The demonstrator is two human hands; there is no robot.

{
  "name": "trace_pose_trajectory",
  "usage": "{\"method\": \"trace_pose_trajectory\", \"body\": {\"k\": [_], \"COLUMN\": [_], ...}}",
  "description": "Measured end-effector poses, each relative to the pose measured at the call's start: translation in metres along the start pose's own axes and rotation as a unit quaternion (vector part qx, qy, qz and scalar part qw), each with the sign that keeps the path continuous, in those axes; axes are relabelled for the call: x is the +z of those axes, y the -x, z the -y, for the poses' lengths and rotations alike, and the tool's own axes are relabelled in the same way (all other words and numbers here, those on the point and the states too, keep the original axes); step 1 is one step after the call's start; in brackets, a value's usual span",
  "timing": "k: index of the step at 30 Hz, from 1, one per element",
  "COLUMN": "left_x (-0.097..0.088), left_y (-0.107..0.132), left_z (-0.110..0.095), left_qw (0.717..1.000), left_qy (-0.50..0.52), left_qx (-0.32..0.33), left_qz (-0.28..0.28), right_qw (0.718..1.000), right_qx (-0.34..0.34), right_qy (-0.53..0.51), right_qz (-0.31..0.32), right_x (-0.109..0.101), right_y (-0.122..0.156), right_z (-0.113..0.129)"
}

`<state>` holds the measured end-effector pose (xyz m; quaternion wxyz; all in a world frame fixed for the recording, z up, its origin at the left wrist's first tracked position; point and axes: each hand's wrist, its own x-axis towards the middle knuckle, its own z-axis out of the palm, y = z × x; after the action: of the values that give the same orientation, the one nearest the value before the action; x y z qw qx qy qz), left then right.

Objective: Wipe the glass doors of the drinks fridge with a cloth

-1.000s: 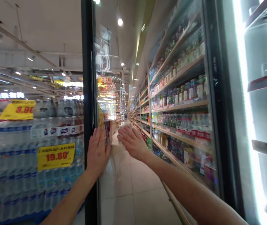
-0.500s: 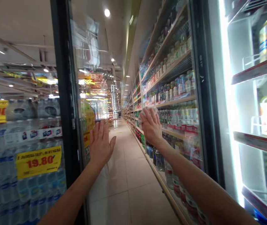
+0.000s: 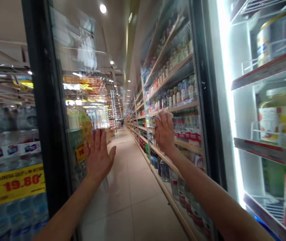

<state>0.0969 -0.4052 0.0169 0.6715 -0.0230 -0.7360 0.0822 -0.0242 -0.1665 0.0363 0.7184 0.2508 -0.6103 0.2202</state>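
In front of me a cooler's glass door (image 3: 122, 160) with a black frame (image 3: 42, 110) stands swung out. My left hand (image 3: 98, 155) lies flat against the left part of the glass, fingers stretched out and thumb apart, holding nothing. Farther right, my right hand (image 3: 164, 135) presses a crumpled white cloth (image 3: 169, 115) to the glass. The cloth shows only at the fingertips and edges; the hand covers the rest of it.
Lit cooler shelves (image 3: 271, 149) with bottles (image 3: 271, 117) and cans stand open on the right. At left are stacked packs of bottled water (image 3: 12, 140) with a yellow price sign (image 3: 18, 184). Bottle shelves and a tiled aisle show in the glass.
The view has shifted right, so the door and water packs sit farther left. My right hand with the cloth has moved slightly rightward across the glass; my left hand stays flat on it.
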Motion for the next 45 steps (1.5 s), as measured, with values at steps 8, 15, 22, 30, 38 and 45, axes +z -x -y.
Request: {"method": "trace_pose_trajectory", "body": {"k": [8, 15, 22, 30, 38, 45], "left_x": [-0.004, 0.002, 0.0, -0.006, -0.006, -0.008], "left_y": [-0.04, -0.04, -0.039, -0.041, -0.04, -0.04], "left_z": [0.002, 0.006, 0.006, 0.008, 0.009, 0.013], "left_qw": [1.0, 1.0, 1.0, 1.0, 0.999, 0.999], "left_qy": [0.011, 0.012, 0.004, -0.01, -0.029, -0.04], "left_qx": [-0.017, -0.018, -0.008, 0.006, 0.013, 0.027], "left_qz": [-0.018, -0.023, -0.03, -0.02, -0.018, -0.01], "right_qw": [0.989, 0.999, 0.975, 0.989, 1.0, 0.985], "right_qx": [0.117, -0.047, 0.201, -0.127, 0.017, -0.138], "right_qy": [0.036, -0.001, 0.033, -0.026, -0.017, -0.067], "right_qz": [-0.081, 0.028, -0.093, 0.077, -0.017, 0.085], "right_x": [-0.016, -0.015, -0.019, -0.008, 0.004, 0.012], "right_y": [0.013, 0.02, -0.01, -0.023, -0.058, -0.051], "right_z": [-0.074, -0.049, -0.121, -0.05, -0.045, 0.007]}}
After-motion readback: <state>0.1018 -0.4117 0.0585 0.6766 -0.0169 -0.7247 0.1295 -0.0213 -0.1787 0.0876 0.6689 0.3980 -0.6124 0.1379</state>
